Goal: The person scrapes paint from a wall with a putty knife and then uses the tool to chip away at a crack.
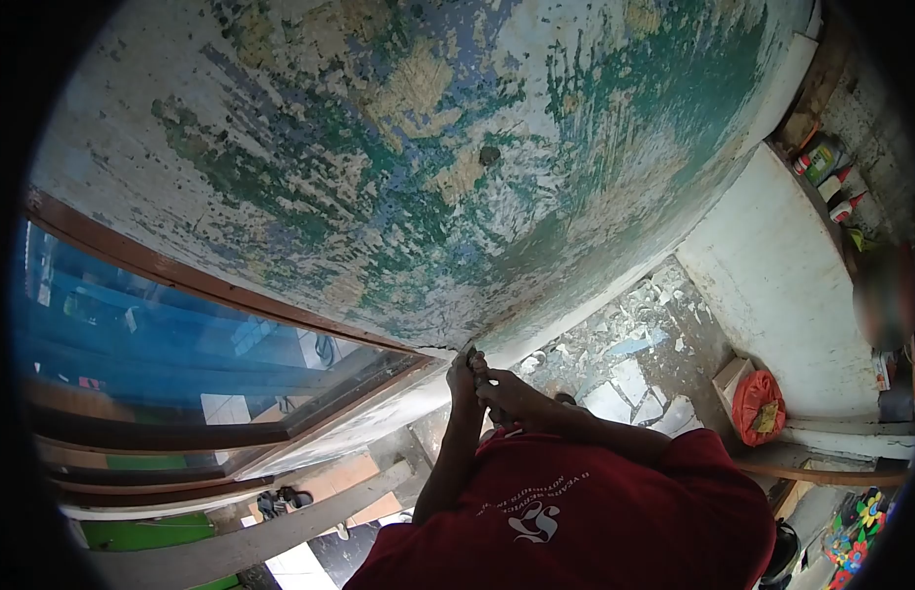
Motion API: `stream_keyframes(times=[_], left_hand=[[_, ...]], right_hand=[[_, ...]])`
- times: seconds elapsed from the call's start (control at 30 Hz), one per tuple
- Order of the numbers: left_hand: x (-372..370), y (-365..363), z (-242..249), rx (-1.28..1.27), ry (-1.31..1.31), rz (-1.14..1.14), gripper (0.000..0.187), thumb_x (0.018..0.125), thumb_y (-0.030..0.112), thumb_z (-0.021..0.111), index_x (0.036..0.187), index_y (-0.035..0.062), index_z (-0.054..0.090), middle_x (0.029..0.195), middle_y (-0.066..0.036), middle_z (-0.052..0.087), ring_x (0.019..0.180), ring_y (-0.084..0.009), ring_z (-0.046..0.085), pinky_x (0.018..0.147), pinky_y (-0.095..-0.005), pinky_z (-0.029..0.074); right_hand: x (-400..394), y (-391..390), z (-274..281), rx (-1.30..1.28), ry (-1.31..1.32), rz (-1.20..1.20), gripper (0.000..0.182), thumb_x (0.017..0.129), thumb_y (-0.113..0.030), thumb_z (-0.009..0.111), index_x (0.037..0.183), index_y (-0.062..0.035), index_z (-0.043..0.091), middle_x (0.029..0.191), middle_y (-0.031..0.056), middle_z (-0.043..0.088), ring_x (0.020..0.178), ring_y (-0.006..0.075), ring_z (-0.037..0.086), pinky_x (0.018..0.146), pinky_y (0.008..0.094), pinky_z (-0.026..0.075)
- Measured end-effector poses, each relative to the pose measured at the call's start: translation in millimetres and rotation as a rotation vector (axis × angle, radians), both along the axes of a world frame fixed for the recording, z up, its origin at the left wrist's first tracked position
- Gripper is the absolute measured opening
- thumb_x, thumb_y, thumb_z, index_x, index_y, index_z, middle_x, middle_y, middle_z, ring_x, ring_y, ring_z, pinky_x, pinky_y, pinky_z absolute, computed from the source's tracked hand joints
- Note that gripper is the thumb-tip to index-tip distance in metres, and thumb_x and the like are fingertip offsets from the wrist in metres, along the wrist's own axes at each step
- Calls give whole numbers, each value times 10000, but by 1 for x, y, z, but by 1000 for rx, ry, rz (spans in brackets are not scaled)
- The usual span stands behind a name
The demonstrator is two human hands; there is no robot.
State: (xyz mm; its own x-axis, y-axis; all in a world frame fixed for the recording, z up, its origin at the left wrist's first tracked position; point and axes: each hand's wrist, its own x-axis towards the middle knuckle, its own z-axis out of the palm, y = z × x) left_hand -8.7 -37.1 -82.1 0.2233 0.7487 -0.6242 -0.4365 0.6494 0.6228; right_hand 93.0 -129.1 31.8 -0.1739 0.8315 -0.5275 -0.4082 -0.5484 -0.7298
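Both hands are together near the lower edge of the wall (408,177), which has patchy green, blue and bare plaster. My left hand (462,379) is closed around a small tool whose shape is mostly hidden, close to the corner of the brown window frame (394,346). Just to its right, my right hand (502,391) grips the same tool from the other side. The tool's tip is at or near the wall surface; contact cannot be made out.
Paint flakes and broken white pieces (629,382) cover the floor below. An orange-red bag (758,408) stands beside a pale panel (787,295). Bottles (821,160) sit on a ledge at upper right. Blue glass (172,320) fills the window at left.
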Motion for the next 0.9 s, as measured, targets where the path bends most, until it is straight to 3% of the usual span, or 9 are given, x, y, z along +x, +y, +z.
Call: stream_keyframes(times=[0.07,0.27,0.37,0.47,0.57,0.7,0.9], left_hand=[[-3,-2,4,12,10,-44,240,879,158,365,830,-42,487,656,-72,497,490,-89,438,396,-202,356],[0,-5,6,10,6,-47,241,879,158,367,814,-33,497,586,-26,462,474,-82,427,420,-200,364],[4,-6,18,60,20,-49,239,880,158,371,801,-26,500,582,-18,457,469,-80,419,421,-198,358],[0,-5,2,34,-20,-87,253,894,180,370,804,-14,504,569,10,432,467,-76,409,441,-209,365],[3,-5,4,64,-29,-92,265,898,194,351,810,-4,504,565,23,422,470,-75,404,449,-217,373],[3,-6,8,71,-70,-62,206,879,160,370,779,14,476,594,-17,452,476,-80,412,428,-205,358],[22,-20,48,146,-127,-49,196,884,176,401,813,10,476,622,-55,490,468,-96,432,411,-204,374]], right_hand=[[-4,-2,7,-36,13,-45,90,786,-111,463,829,-34,481,585,32,464,399,94,429,312,234,316],[-7,3,-38,45,61,-48,203,819,-182,442,782,13,486,585,67,483,373,122,438,313,245,343],[-3,-7,-7,94,47,-71,200,817,-173,443,769,17,482,588,71,484,363,123,430,308,254,337],[-5,-2,-42,83,106,-43,120,785,-132,485,795,-12,490,623,49,483,398,108,425,354,243,338],[-1,-8,-5,30,33,-57,124,784,-137,490,781,-13,494,622,49,488,397,106,434,342,234,331],[4,-5,-19,60,88,-3,119,785,-128,484,781,-9,492,621,55,492,391,115,457,312,241,331],[14,-25,19,90,75,-105,122,813,-88,473,917,-25,474,612,50,490,350,101,424,302,222,312]])
